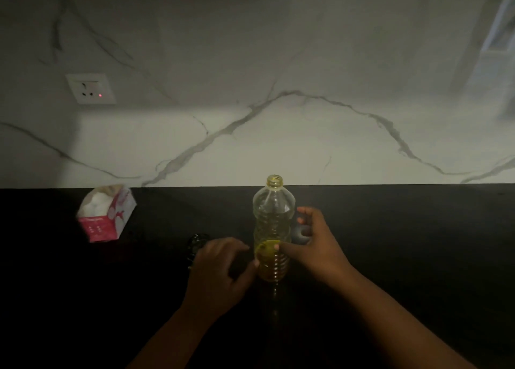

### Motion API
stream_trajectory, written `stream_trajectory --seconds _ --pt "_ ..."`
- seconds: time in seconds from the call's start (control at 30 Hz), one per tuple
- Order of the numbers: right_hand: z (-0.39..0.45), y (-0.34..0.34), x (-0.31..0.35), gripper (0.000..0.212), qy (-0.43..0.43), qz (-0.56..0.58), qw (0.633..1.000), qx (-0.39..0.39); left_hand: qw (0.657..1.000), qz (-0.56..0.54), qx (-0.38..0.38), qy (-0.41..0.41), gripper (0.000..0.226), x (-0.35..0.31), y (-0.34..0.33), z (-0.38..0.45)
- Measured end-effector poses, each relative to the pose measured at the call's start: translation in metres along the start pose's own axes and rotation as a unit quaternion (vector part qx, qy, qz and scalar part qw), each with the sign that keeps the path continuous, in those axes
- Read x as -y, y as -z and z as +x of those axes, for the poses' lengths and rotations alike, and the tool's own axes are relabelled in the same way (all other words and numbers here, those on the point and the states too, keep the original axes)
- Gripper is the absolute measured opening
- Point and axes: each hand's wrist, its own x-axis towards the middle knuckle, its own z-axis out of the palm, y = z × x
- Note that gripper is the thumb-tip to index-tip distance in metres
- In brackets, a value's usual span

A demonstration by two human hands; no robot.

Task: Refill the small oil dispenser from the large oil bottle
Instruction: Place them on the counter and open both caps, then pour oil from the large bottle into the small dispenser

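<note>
Our right hand (312,243) is gripping the uncapped large oil bottle (274,229), our left hand (220,268) is hovering beside it, fingers loosely curled, we're holding nothing there.

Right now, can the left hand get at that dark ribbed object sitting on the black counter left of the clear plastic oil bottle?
Probably yes. The left hand hovers open right beside the dark ribbed object, and nothing stands between them on the black counter. The dim light leaves the object's exact shape unclear.

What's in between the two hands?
The oil bottle stands upright and uncapped between the left hand and the right hand, as the head view shows. Both hands are right at its sides.
</note>
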Motion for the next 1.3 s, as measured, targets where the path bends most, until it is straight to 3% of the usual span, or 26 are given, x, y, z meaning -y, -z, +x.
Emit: stream_trajectory --seconds 0.1,0.23,0.37,0.53,0.7,0.83,0.97,1.13,1.3 --pt "0.012 -0.015 -0.004 0.081 -0.007 0.031 0.999 0.016 0.994 0.067 -0.036 0.075 0.044 0.026 0.017 -0.002" --pt "0.024 -0.033 -0.013 0.078 -0.013 0.046 0.999 0.012 0.968 0.129 0.065 0.203 0.082 0.056 0.021 -0.003" --pt "0.03 -0.045 -0.021 0.076 -0.018 0.018 1.0 -0.012 0.95 0.089 0.139 0.264 0.103 0.074 0.014 -0.003" --pt "0.037 -0.054 -0.022 0.081 -0.028 0.002 0.998 -0.051 0.948 -0.045 0.123 0.29 0.092 0.09 0.006 -0.003" --pt "0.041 -0.066 -0.018 0.082 -0.041 0.015 0.993 -0.107 0.913 -0.185 0.135 0.338 0.079 0.107 0.003 -0.006" --pt "0.043 -0.075 -0.015 0.086 -0.041 0.014 0.988 -0.145 0.899 -0.227 0.149 0.342 0.072 0.127 0.006 -0.006" --pt "0.044 -0.089 -0.014 0.073 -0.032 0.008 0.985 -0.172 0.888 -0.254 0.159 0.348 0.07 0.149 0.014 -0.008" --pt "0.042 -0.11 -0.002 0.074 -0.001 -0.031 0.989 -0.143 0.862 -0.299 0.189 0.362 0.062 0.176 0.03 -0.012" --pt "0.041 -0.133 0.023 0.074 0.048 -0.103 0.99 -0.08 0.854 -0.31 0.19 0.372 0.073 0.198 0.049 -0.019"
